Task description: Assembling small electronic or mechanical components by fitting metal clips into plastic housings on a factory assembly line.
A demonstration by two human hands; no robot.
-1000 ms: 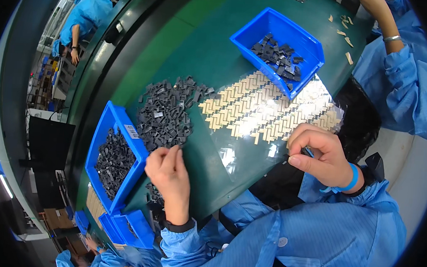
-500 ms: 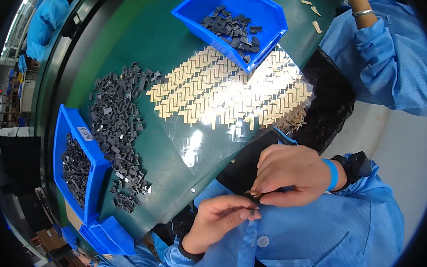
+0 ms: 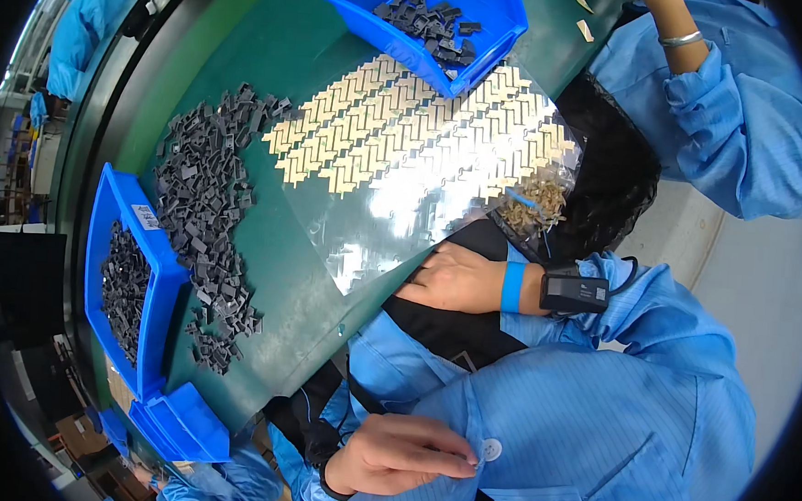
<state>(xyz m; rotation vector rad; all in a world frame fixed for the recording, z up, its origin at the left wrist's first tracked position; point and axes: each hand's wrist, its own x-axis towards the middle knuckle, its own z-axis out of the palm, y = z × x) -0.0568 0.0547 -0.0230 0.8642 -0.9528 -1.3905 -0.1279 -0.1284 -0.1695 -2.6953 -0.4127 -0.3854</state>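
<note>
Head view. Left hand in front of the jacket, below the tabletop edge; thumb and fingers drawn together, as if for small work near the body. Cannot tell whether anything sits between the tips. Right hand back-up at the near edge, over dark cloth, fingers loosely extended; palm hidden, so cannot tell if it grasps anything.

Clear sheet with cream tabs lies just beyond the right hand, presumably for short reaches. One blue bin overlaps the sheet's far side, perhaps weighing it down; dark parts inside. Loose pile of dark parts left of the sheet, up and left of both hands, well apart from the left. Second bin, also holding dark parts, beside the pile, probably keeping stock close. Curled scraps by the black bag, off the sheet's right corner.
</note>
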